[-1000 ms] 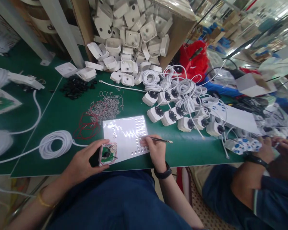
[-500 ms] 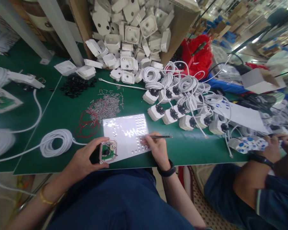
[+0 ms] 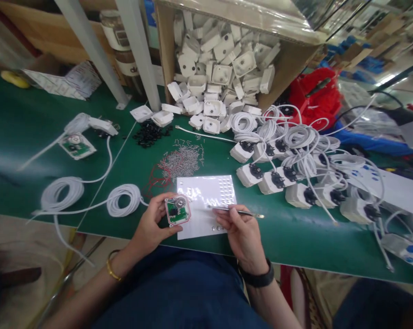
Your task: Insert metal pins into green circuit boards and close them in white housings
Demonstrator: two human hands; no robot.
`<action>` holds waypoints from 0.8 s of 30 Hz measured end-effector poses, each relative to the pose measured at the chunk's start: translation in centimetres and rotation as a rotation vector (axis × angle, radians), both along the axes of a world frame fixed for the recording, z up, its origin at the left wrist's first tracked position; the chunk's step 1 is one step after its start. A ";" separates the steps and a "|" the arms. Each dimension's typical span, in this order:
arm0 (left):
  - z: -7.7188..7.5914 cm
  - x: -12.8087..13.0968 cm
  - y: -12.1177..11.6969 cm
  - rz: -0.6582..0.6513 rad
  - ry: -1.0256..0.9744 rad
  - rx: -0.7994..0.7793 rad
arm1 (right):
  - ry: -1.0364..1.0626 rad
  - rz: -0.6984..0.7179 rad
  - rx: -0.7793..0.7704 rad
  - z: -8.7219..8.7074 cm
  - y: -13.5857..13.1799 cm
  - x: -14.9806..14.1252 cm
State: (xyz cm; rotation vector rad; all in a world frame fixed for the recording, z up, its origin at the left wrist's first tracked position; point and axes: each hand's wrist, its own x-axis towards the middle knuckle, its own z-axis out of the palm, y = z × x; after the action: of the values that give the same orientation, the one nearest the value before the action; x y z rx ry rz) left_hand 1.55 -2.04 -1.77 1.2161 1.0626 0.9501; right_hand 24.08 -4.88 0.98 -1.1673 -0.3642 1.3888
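My left hand (image 3: 152,220) grips a small white housing (image 3: 177,211) by its left side and bottom. Inside it are a green circuit board with a dark part and a round metal part, and a red seal runs round its rim. In my right hand (image 3: 244,235) is a pair of tweezers (image 3: 242,211), lying across the fingers with the tips toward the housing. Whether the tips hold anything is too small to tell. Beneath both hands lies a white sheet (image 3: 201,224) with rows of small clear round stickers or pads.
Several screws (image 3: 182,160) and red rings (image 3: 155,180) lie behind the sheet, near black parts (image 3: 149,133). A cardboard box (image 3: 290,59) spills white housings. Coiled white cables (image 3: 124,200) lie left. Cabled white units (image 3: 249,174) stand right. A metal post (image 3: 141,59) rises behind.
The view has swung left, and the neighbour's hands are out of sight. My right hand has turned palm-up and come off the sheet's dots with the tweezers. The left hand still holds the housing.
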 end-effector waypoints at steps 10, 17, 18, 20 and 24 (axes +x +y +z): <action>0.4 0.2 -0.2 0.015 -0.014 0.026 | -0.054 0.112 0.093 1.5 1.7 -6.0; 0.4 0.1 -0.1 0.016 -0.020 0.001 | -0.110 0.102 0.070 1.7 1.7 -5.9; 0.4 0.1 -0.1 0.019 -0.018 0.000 | -0.117 0.105 0.066 1.8 1.7 -6.0; 0.5 0.1 -0.2 0.021 -0.015 -0.001 | -0.129 0.111 0.064 1.8 1.7 -6.0; 0.4 0.1 -0.2 0.018 -0.019 0.012 | -0.146 0.095 0.076 1.6 1.5 -6.2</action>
State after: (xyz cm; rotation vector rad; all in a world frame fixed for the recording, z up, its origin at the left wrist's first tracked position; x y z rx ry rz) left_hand 1.68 -2.24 -1.32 1.2068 1.0559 0.9814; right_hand 17.83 -3.35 2.59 -1.2049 -0.5774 1.3628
